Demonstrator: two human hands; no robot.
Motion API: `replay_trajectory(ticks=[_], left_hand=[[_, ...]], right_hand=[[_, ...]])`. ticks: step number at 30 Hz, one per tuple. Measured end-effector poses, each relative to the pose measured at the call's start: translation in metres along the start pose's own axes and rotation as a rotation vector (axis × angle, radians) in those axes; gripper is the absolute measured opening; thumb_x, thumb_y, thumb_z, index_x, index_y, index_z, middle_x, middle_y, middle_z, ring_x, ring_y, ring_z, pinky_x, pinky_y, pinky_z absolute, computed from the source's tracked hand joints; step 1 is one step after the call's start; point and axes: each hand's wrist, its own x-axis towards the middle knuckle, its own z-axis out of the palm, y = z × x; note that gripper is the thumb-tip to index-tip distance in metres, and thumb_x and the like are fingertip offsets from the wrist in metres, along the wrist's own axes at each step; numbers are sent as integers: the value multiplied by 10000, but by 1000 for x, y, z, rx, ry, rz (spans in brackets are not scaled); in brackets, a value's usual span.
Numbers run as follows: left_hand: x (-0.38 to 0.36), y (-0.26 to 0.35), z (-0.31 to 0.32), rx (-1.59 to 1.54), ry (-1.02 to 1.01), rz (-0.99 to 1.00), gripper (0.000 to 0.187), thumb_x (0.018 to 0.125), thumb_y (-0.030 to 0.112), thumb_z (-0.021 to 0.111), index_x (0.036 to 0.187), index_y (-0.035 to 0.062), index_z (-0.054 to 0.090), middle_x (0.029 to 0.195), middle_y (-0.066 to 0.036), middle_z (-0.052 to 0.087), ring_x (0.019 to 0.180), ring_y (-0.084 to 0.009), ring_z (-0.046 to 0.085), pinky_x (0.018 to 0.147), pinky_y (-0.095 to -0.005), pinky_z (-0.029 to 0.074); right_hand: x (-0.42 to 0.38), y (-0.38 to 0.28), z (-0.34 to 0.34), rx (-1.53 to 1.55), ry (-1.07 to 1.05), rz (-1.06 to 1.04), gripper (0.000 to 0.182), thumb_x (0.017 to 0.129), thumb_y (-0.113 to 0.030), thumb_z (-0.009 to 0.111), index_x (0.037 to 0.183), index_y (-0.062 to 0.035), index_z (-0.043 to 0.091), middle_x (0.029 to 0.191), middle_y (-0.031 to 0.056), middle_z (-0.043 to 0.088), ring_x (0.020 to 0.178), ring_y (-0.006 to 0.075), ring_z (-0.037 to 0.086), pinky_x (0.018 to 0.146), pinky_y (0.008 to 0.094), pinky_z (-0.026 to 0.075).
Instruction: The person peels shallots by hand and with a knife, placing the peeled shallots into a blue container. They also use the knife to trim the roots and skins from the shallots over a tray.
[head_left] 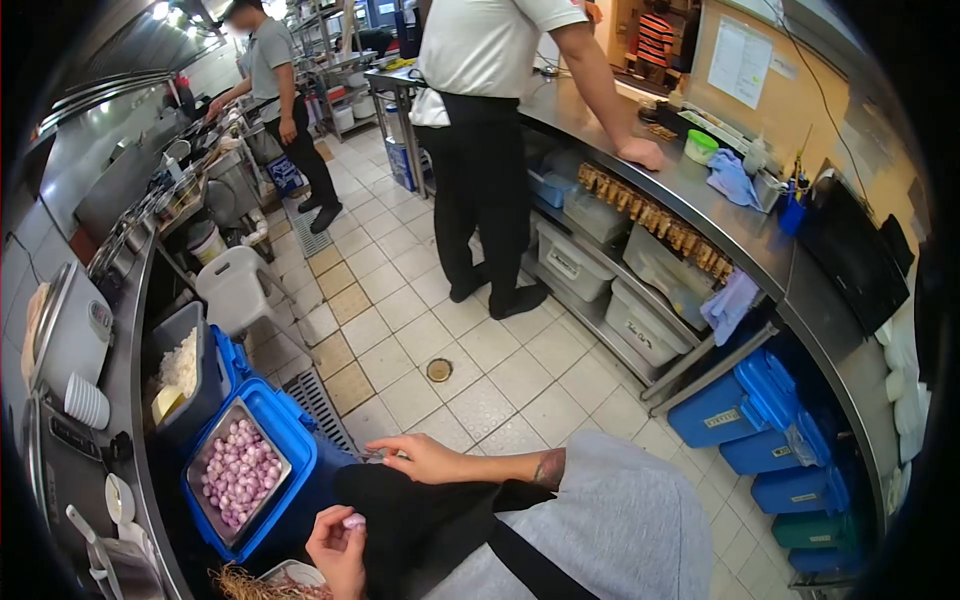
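Note:
My left hand (338, 550) is at the bottom, its fingers pinching a small peeled purple shallot (354, 521). Above it, my right hand (415, 458) is held out over the dark apron (410, 515), fingers curled around something thin that I cannot make out. Left of both hands, a metal tray (198, 452) full of peeled shallots (240, 472) rests on a blue lidded bin (300, 440). Just below the tray, a bowl (295, 575) and a bundle of dry roots or skins (240, 582) are partly cut off by the frame edge.
A grey tub (200, 400) holds pale food. Beyond are a plastic stool (235, 285) and a floor drain (440, 370). One person (480, 150) leans on the right counter (700, 205); another (280, 100) stands at the cooking line. Blue bins (720, 410) sit at right.

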Motion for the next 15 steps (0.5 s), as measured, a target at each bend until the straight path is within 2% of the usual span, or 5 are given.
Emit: replay_trajectory(ticks=[3,6,10,13,15], left_hand=[[-12,3,10,0,-61,45,179,746,-79,619,911,-17,585,942,-57,545,747,-82,541,609,-185,450],[-24,6,11,-5,-93,78,191,739,-95,609,913,-20,582,968,-59,536,759,-84,540,621,-184,446],[-36,10,7,-24,-84,77,191,739,-98,603,911,-19,580,960,-59,535,765,-85,538,630,-184,446],[-40,9,-4,-5,-101,96,180,745,-94,602,906,-18,578,952,-61,540,767,-84,541,636,-181,444],[-42,10,-10,-14,-78,99,174,749,-91,600,905,-17,577,955,-61,540,768,-84,542,635,-181,444]], right_hand=[[-13,-10,5,-15,-25,3,374,885,-121,515,1259,-125,499,824,53,598,494,115,531,514,266,469],[-28,-47,2,37,-40,74,334,843,-115,558,1173,-69,555,857,123,634,763,246,612,704,338,471],[-38,-56,4,73,-100,140,343,862,-114,545,1203,-82,538,846,101,622,564,155,571,591,302,473],[-41,-47,13,122,-94,163,336,879,-121,529,1213,-85,531,792,75,599,475,110,515,509,271,448],[-41,-42,18,108,-104,144,329,884,-120,523,1211,-88,533,759,64,586,473,108,513,487,265,440]])
